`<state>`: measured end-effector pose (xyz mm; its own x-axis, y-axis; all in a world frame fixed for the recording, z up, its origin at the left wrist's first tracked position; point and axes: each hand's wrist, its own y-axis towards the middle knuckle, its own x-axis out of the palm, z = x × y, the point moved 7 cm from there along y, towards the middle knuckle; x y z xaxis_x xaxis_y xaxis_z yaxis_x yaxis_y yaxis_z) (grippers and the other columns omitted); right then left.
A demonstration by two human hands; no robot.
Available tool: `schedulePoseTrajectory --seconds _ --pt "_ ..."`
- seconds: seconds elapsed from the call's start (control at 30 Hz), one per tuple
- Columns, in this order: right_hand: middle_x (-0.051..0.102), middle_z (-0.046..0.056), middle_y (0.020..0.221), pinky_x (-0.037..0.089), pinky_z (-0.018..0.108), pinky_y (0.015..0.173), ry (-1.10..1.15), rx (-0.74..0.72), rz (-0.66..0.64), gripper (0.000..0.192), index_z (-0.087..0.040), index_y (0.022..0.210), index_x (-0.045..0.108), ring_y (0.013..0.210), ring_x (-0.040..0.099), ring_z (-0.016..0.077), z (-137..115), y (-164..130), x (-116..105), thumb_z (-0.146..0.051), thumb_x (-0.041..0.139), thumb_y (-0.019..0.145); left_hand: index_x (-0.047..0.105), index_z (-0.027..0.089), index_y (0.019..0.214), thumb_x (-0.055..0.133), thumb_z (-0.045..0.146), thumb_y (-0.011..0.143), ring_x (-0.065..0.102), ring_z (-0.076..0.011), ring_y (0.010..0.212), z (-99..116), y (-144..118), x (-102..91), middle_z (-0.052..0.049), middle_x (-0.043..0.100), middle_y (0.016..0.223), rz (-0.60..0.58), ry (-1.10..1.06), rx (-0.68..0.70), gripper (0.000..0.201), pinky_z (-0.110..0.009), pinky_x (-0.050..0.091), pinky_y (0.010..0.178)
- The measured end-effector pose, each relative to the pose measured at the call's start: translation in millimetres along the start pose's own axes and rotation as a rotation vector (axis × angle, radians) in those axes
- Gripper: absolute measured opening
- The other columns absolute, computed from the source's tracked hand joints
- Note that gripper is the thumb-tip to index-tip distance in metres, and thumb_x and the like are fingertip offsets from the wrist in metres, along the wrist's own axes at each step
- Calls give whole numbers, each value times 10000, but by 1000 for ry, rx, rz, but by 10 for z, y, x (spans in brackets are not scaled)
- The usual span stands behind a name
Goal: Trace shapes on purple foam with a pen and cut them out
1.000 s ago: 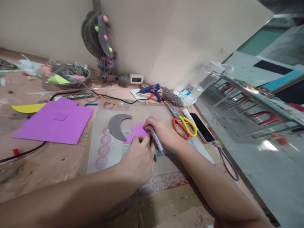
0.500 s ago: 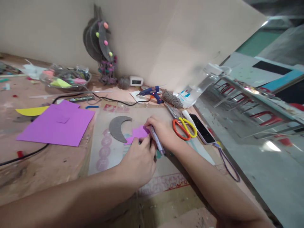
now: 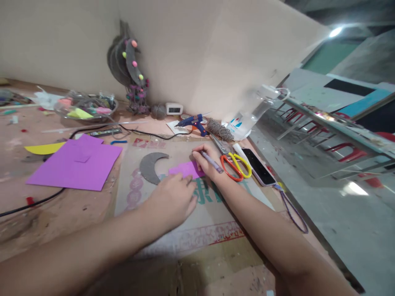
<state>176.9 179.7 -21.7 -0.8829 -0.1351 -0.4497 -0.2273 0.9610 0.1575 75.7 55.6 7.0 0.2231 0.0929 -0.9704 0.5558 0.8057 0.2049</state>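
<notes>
A slim grey-purple pen point(image 3: 213, 162) is held in my right hand point(image 3: 207, 167), its back end pointing toward my wrist and its tip hidden by the fingers. Under that hand's edge lies a small purple sheet piece point(image 3: 187, 168) on the printed plastic sheet. My left hand point(image 3: 171, 196) rests palm down at the near edge of this piece, fingers extended over it and thumb apart. Just left of the purple piece is a grey crescent point(image 3: 148, 168). Orange-and-yellow-handled scissors point(image 3: 232, 166) lie to the right of my right hand.
Larger purple sheets point(image 3: 77, 170) and a yellow piece point(image 3: 43, 148) lie at left. Behind are a blue glue gun point(image 3: 193, 120) with its black cord, grey yarn point(image 3: 219, 128), a small digital clock point(image 3: 174, 109) and a bowl point(image 3: 86, 117) of scraps. A phone point(image 3: 258, 166) lies near the right edge.
My left hand has shifted left and its fingers have straightened. My right hand has moved slightly right, with the pen now tilted flatter. More of the small purple piece shows.
</notes>
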Motion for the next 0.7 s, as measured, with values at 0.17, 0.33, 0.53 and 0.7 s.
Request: schedulePoseTrajectory --seconds 0.17,0.33,0.53,0.7 --pt "524 -51 538 414 257 510 -112 -44 26 147 -214 887 556 485 525 145 -11 4 -9 -354 541 846 516 40 1372 492 479 940 425 -337 1379 -207 52 -7 -234 464 1478 -65 -124 -31 617 -468 352 1119" --pt "573 -36 587 422 249 525 -100 -57 41 137 -209 883 563 529 556 148 10 18 -18 -335 544 834 593 217 1323 402 429 993 462 -255 1368 79 15 -52 -93 518 1470 -148 -338 94 436 -429 381 1110" --pt "518 -64 497 396 237 473 -60 -63 24 132 -205 885 561 438 515 135 28 14 -14 -329 539 849 591 221 1323 346 410 1016 404 -184 1409 287 -93 -62 -84 438 1523 -212 -411 224 436 -361 348 1147" --pt "530 -70 491 401 228 432 -3 -38 18 126 -213 898 534 399 527 132 45 -5 -41 -332 522 857 458 132 1438 478 454 961 390 -281 1413 33 -156 68 -170 422 1514 -147 -159 159 575 -467 360 1140"
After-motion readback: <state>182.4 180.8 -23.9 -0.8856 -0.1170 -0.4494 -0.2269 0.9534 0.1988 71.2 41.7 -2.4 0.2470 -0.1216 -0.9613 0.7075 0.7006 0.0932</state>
